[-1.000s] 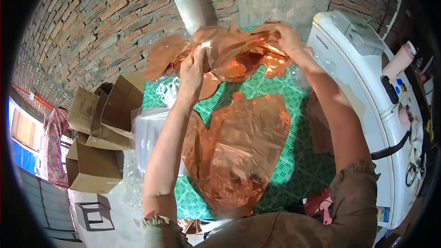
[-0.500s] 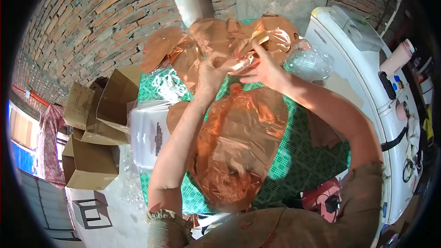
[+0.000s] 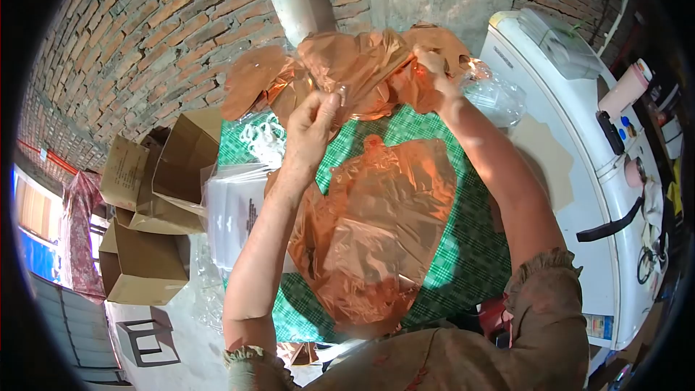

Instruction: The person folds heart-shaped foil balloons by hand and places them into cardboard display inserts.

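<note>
Copper-coloured foil balloons, flat and crinkled, cover much of the table. My left hand (image 3: pixel 313 122) is closed in a pinch, thumb against fingers, at the edge of a foil balloon (image 3: pixel 362 80) on the heap at the back. At that balloon's right side my right hand (image 3: pixel 440 81) grips the foil, its fingers partly lost in folds and glare. The sheet spreads between both hands. Nearer my body, another flat foil balloon (image 3: pixel 387 224) with a small tab at its top lies on the green checked cloth (image 3: pixel 470 246).
White ribbon-like strands (image 3: pixel 262 139) and a stack of clear plastic sleeves (image 3: pixel 235 203) lie left. Open cardboard boxes (image 3: pixel 148 261) stand beyond them. Clear plastic wrap (image 3: pixel 496 94) sits right, beside a white refrigerator-like cabinet (image 3: pixel 579 130). A pipe (image 3: pixel 286 0) and brick wall close off the back.
My hands, close together before, have moved apart: left one slightly left and down, right one to the right. The foil between them is now spread wider.
</note>
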### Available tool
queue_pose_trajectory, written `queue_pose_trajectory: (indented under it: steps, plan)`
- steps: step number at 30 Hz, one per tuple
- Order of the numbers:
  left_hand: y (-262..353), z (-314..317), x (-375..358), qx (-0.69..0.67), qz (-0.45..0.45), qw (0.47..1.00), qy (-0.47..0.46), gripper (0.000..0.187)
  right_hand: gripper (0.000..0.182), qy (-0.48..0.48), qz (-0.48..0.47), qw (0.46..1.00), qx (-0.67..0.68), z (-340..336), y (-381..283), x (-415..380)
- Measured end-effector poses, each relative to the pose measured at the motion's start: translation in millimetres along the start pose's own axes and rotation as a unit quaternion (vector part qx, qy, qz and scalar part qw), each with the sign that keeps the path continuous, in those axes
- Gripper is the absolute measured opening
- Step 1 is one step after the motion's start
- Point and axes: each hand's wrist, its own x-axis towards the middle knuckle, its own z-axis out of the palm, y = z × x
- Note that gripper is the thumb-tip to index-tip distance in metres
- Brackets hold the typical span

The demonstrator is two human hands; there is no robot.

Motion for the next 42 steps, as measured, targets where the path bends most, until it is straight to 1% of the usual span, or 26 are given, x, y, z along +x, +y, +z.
queue_pose_trajectory:
  steps: [2, 6, 7, 8, 9, 10, 12, 13, 15, 17, 19, 20, 23, 24, 25, 27, 29, 30, 31, 33, 34, 35, 37, 39, 40, 42]
  plan:
    - [5, -10, 1, -0.054, 0.031, 0.998, 0.022, 0.026, 0.039, 0.053, -0.005, 0.997, -0.062, 10, -17, -12]
    - [43, -55, -10, -0.030, 0.057, 0.989, 0.130, 0.026, 0.038, 0.155, -0.046, 0.956, -0.246, -4, -31, -11]
    - [54, -65, -16, -0.058, 0.079, 0.983, 0.155, 0.026, 0.037, 0.184, -0.058, 0.934, -0.302, -9, -33, -8]
    - [50, -97, -24, -0.073, 0.114, 0.982, 0.129, 0.027, 0.037, 0.210, -0.072, 0.906, -0.361, -14, -35, -2]
    - [62, -108, -31, -0.090, 0.105, 0.975, 0.177, 0.026, 0.037, 0.232, -0.089, 0.873, -0.420, -19, -36, 5]
    - [67, -134, -41, -0.102, 0.115, 0.970, 0.188, 0.027, 0.036, 0.255, -0.100, 0.838, -0.472, -22, -37, 13]
    - [84, -171, -63, -0.060, 0.129, 0.957, 0.252, 0.035, 0.036, 0.290, -0.108, 0.770, -0.558, -30, -42, 31]
    - [87, -202, -74, -0.062, 0.129, 0.964, 0.225, 0.037, 0.035, 0.300, -0.109, 0.746, -0.585, -33, -44, 39]
    - [100, -229, -94, -0.040, 0.158, 0.929, 0.331, 0.038, 0.035, 0.311, -0.103, 0.707, -0.626, -40, -51, 50]
    - [101, -313, -123, -0.114, 0.173, 0.953, 0.223, 0.038, 0.034, 0.306, -0.093, 0.685, -0.655, -43, -59, 58]
    - [121, -317, -130, -0.072, 0.150, 0.942, 0.291, 0.038, 0.033, 0.288, -0.089, 0.671, -0.678, -43, -64, 61]
    - [121, -340, -138, -0.055, 0.152, 0.948, 0.273, 0.037, 0.033, 0.274, -0.088, 0.668, -0.686, -43, -66, 60]
    - [125, -344, -145, -0.075, 0.154, 0.946, 0.276, 0.037, 0.032, 0.238, -0.092, 0.649, -0.717, -43, -71, 56]
    - [120, -349, -147, -0.090, 0.170, 0.955, 0.228, 0.038, 0.032, 0.231, -0.093, 0.635, -0.731, -41, -74, 50]
    - [125, -331, -144, -0.081, 0.162, 0.957, 0.227, 0.037, 0.031, 0.224, -0.094, 0.620, -0.746, -39, -77, 46]
    - [141, -277, -129, -0.064, 0.146, 0.960, 0.228, 0.037, 0.033, 0.234, -0.081, 0.555, -0.794, -31, -91, 28]
    - [145, -265, -125, -0.052, 0.129, 0.964, 0.227, 0.033, 0.035, 0.231, -0.070, 0.491, -0.837, -19, -91, 17]
    - [152, -254, -120, -0.059, 0.115, 0.974, 0.188, 0.033, 0.037, 0.199, -0.069, 0.491, -0.845, -5, -92, 14]
    - [154, -241, -118, -0.044, 0.133, 0.964, 0.228, 0.031, 0.039, 0.167, -0.068, 0.491, -0.852, 6, -93, 14]
    - [170, -220, -106, -0.010, 0.130, 0.972, 0.194, 0.025, 0.045, 0.054, -0.067, 0.543, -0.835, 41, -106, 5]
    - [179, -208, -103, 0.013, 0.152, 0.979, 0.137, 0.021, 0.045, 0.015, -0.089, 0.535, -0.840, 71, -104, -14]
    - [192, -183, -99, 0.033, 0.154, 0.972, 0.172, 0.020, 0.045, -0.049, -0.094, 0.569, -0.815, 100, -102, -34]
    - [206, -181, -98, 0.068, 0.174, 0.978, 0.090, 0.022, 0.043, -0.170, -0.099, 0.627, -0.754, 147, -98, -67]
    - [228, -171, -101, 0.078, 0.198, 0.977, -0.006, 0.022, 0.040, -0.323, -0.149, 0.660, -0.662, 179, -90, -82]
    - [240, -165, -105, 0.083, 0.210, 0.973, -0.054, 0.023, 0.040, -0.346, -0.109, 0.698, -0.617, 196, -88, -94]
    - [260, -157, -116, 0.097, 0.255, 0.957, -0.100, 0.025, 0.040, -0.388, -0.027, 0.764, -0.515, 228, -83, -119]
